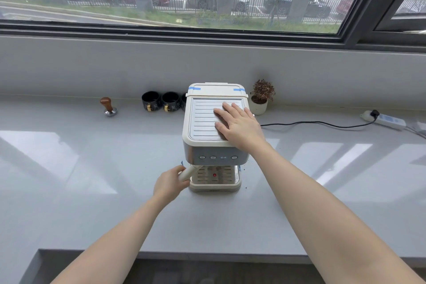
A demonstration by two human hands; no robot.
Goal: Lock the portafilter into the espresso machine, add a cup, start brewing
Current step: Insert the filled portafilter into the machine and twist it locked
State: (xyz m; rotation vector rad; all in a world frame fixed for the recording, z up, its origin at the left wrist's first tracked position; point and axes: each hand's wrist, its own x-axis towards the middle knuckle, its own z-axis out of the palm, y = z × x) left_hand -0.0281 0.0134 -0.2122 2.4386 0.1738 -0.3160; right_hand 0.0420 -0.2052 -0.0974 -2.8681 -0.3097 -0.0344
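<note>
So the espresso machine (pixel 215 136) sits mid-bench (pixel 92 168) by the window. Right hand (pixel 237 124) lies flat on its ribbed top, left hand (pixel 169 183) has a closed grip on the cream portafilter handle (pixel 187 172), which sticks out front-left under the buttons. Black cups (pixel 161 101), a tamper (pixel 108 106) and a little plant (pixel 261 97) line the back.

Two bare forearms in view, no sleeves anywhere up to the frame's bottom edge. Left hand (pixel 170 182): no watch, band or ring visible; wrist behind it is bare. Right hand (pixel 239 125): back of hand facing the camera, nothing worn on fingers (pixel 227 108) or on the wrist behind it. Nails look short and unpainted, though small at this distance. No gloves, marks or tattoos visible on either arm.
</note>
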